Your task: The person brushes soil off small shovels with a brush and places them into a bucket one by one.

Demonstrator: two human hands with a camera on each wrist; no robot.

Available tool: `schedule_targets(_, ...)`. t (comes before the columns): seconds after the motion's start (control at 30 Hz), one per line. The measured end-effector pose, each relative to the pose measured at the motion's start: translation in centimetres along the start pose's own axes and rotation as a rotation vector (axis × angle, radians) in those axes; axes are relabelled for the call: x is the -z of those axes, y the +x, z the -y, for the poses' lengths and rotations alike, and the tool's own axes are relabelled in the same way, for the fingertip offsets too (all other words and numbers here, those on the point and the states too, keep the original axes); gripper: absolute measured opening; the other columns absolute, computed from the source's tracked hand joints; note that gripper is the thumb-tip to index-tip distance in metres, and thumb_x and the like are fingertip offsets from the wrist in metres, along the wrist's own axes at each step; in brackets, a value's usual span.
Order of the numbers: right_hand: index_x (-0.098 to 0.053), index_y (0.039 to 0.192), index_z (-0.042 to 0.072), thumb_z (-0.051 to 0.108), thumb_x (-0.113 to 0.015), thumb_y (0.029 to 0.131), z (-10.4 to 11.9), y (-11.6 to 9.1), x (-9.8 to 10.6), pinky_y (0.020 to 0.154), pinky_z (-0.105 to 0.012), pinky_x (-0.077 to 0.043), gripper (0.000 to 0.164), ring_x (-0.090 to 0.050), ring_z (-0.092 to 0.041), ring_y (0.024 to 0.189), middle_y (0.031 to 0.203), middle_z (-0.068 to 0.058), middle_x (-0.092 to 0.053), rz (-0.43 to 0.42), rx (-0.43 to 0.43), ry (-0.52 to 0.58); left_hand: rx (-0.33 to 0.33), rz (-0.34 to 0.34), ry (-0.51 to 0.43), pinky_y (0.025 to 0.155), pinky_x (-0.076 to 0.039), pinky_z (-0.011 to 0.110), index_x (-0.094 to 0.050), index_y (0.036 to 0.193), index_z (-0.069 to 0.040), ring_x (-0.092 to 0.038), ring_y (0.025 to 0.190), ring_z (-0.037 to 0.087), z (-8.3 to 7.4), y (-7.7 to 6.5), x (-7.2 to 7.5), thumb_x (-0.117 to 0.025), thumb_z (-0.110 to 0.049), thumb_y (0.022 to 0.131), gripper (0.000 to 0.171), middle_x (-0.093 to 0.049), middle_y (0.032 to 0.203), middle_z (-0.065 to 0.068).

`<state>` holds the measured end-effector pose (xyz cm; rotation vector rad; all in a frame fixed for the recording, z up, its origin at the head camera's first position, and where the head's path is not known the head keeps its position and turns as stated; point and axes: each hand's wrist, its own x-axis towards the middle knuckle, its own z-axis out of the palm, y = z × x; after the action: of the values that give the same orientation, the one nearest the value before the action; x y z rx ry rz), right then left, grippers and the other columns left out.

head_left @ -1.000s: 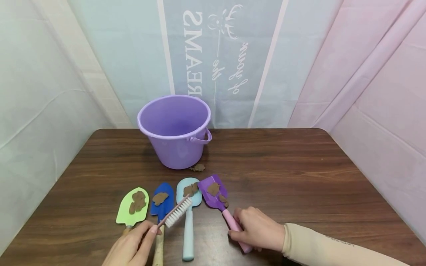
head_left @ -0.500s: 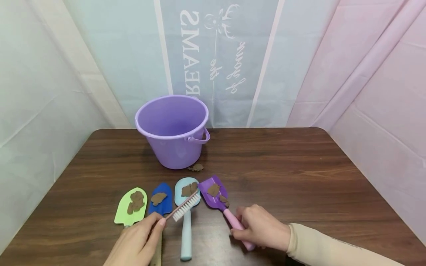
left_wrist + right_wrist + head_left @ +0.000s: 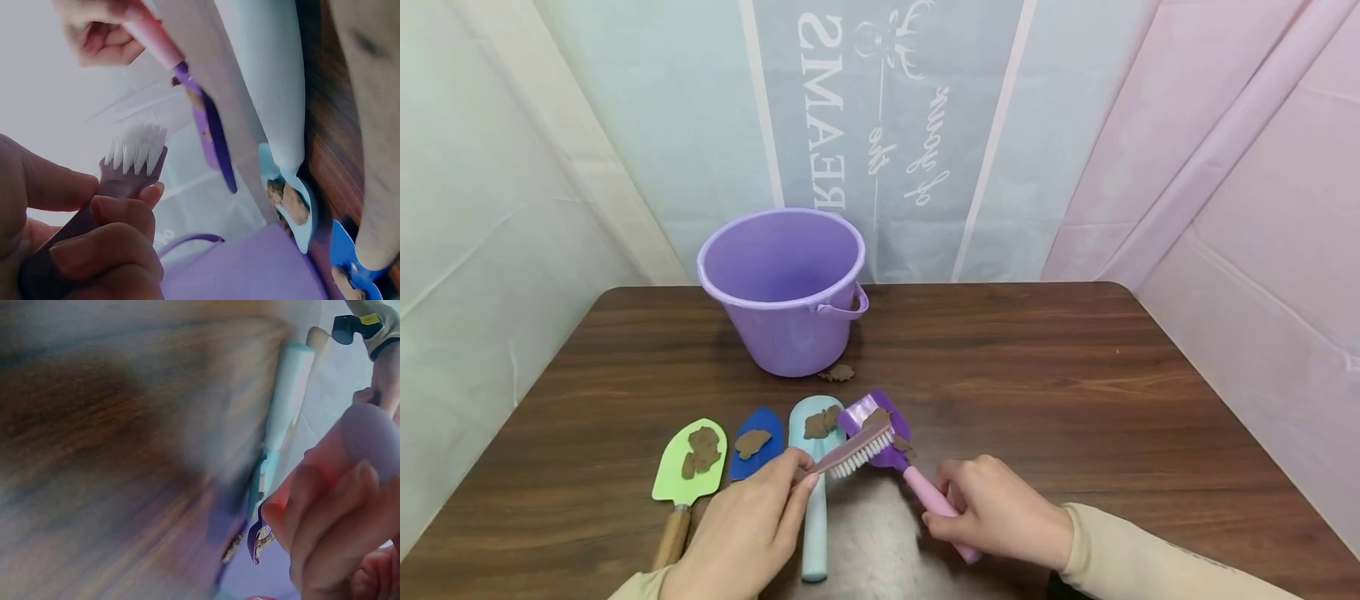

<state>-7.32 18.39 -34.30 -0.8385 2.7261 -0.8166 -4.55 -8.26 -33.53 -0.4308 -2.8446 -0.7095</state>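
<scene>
My left hand (image 3: 748,521) pinches a small brush (image 3: 853,454) with a dull mauve body and white bristles. The brush overlaps the blade of a purple trowel (image 3: 859,408) in the head view. My right hand (image 3: 1000,508) grips the pink handle of that trowel, fingers wrapped round it in the right wrist view. Brown clay-like lumps (image 3: 877,416) sit on the purple blade, partly hidden behind the brush. Close to its left lies a light blue trowel (image 3: 815,533), also bearing brown lumps (image 3: 294,203).
Further left lie a blue trowel (image 3: 762,418) and a lime green trowel (image 3: 672,471) with a wooden handle, each with brown material on it. A purple bucket (image 3: 790,337) stands behind them, a brown piece (image 3: 837,372) at its base. Fabric walls (image 3: 1075,150) surround the table.
My left hand has moved right and slightly up with the brush, from the light blue trowel over to the purple blade. My right hand keeps hold of the purple trowel with little movement.
</scene>
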Motion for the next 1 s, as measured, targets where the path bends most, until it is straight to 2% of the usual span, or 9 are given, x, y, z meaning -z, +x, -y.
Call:
schedule_targets(0.2, -0.054, 0.077, 0.015, 0.022, -0.069, 0.077, 0.4, -0.4, 0.7, 0.032, -0.01, -0.028, 0.017, -0.039, 0.015, 0.035, 0.043, 0.021, -0.047, -0.024, 0.023, 0.011, -0.114, -0.05, 0.069, 0.046, -0.029, 0.016, -0.058, 0.112, -0.023, -0.035, 0.054, -0.003, -0.5, 0.4, -0.6, -0.059, -0.025, 0.091, 0.021, -0.052, 0.076, -0.015)
schedule_targets(0.3, -0.053, 0.077, 0.017, 0.022, -0.069, 0.077, 0.7, -0.5, 0.9, 0.033, -0.01, -0.029, 0.017, -0.039, 0.016, 0.036, 0.044, 0.021, -0.047, -0.039, 0.031, 0.013, -0.17, -0.08, 0.086, 0.045, -0.026, 0.015, -0.058, 0.118, -0.025, -0.031, 0.052, -0.003, -0.8, 0.6, -0.9, -0.06, -0.025, 0.09, 0.027, -0.046, 0.072, -0.015)
schedule_targets(0.43, -0.053, 0.076, 0.019, 0.022, -0.07, 0.076, 1.0, -0.7, 1.2, 0.033, -0.01, -0.028, 0.017, -0.039, 0.016, 0.036, 0.045, 0.022, -0.046, -0.06, 0.045, 0.013, -0.211, -0.099, 0.096, 0.045, -0.023, 0.013, -0.059, 0.119, -0.027, -0.026, 0.051, -0.004, -1.0, 0.7, -1.0, -0.06, -0.027, 0.09, 0.029, -0.04, 0.069, -0.016)
schedule_targets(0.67, -0.054, 0.075, 0.02, 0.022, -0.071, 0.075, 1.1, -1.0, 1.5, 0.033, -0.009, -0.027, 0.017, -0.037, 0.017, 0.037, 0.046, 0.024, -0.043, -0.094, 0.069, -0.007, -0.231, -0.114, 0.118, 0.044, -0.019, 0.012, -0.06, 0.119, -0.027, -0.023, 0.05, -0.004, -1.0, 0.7, -1.0, -0.061, -0.027, 0.089, 0.03, -0.037, 0.068, -0.015)
schedule_targets(1.0, -0.054, 0.074, 0.021, 0.021, -0.071, 0.074, 1.3, -1.5, 1.7, 0.034, -0.008, -0.026, 0.017, -0.035, 0.019, 0.038, 0.047, 0.026, -0.042, -0.135, 0.093, -0.021, -0.235, -0.162, 0.185, 0.043, -0.019, 0.012, -0.062, 0.118, -0.026, -0.024, 0.05, -0.004, -0.9, 0.8, -0.9, -0.064, -0.025, 0.086, 0.031, -0.04, 0.068, -0.013)
